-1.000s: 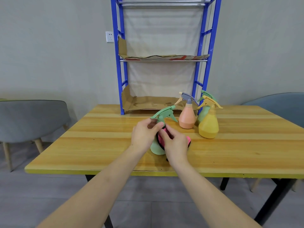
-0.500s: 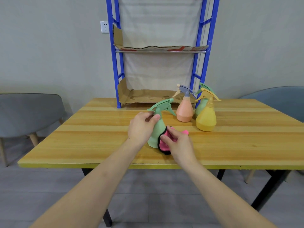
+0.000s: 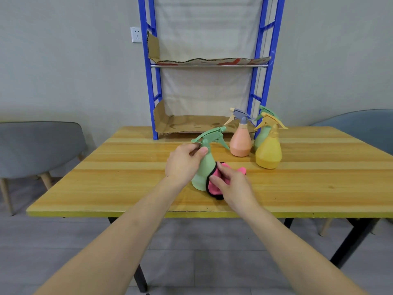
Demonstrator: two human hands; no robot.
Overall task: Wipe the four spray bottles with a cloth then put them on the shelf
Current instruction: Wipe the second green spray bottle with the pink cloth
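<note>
A pale wooden table [image 3: 319, 184] with a yellow front edge fills the middle of the frame in a grey-walled room with a grey floor [image 3: 191, 252]. A white wall socket [image 3: 136, 35] sits at upper left. Two grey upholstered chairs flank the table, one at the left edge [image 3: 38, 145] and one at the right edge [image 3: 361, 126].

At the table's far side, centre frame, stands a blue metal shelf rack [image 3: 148, 81]. Two tiers show, each lined with a sheet of cardboard: the lower cardboard liner [image 3: 191, 124] at tabletop height and the upper cardboard liner [image 3: 208, 60] on a steel rail.

Four spray bottles are on the table, all opaque, so their contents cannot be told. Three cluster right of centre by the rack's right post: a peach bottle [image 3: 240, 143] with a grey-blue trigger, a yellow bottle [image 3: 268, 152], and a second green bottle [image 3: 260, 137] half hidden behind the yellow one.

The fourth, a mint-green spray bottle [image 3: 204, 167], stands upright at centre frame, near the front edge and apart from the others. The person's left hand [image 3: 182, 162] grips its neck just under the trigger, fingers curled round it. The right hand [image 3: 231, 184] clutches one pink cloth [image 3: 214, 186] with black edging and presses it against the bottle's lower right side.
</note>
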